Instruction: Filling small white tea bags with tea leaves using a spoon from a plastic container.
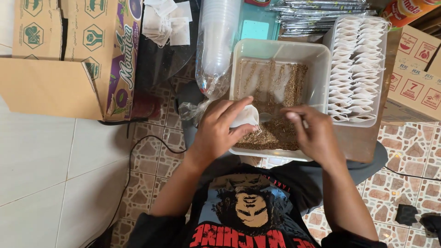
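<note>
Both hands are working over the tub (321,59): left hand (219,126) pinching an open white sachet (245,117), right hand (314,133) gripping a spoon (268,117), best kept level while tipping in brown granules (275,133)

The left hand (216,131) covers most of the small white paper sachet (245,117). The right hand (314,135) hides whatever its fingers pinch. The brown cardboard box (69,59) and orange packet (406,9) are cut off by the top edge.
</note>
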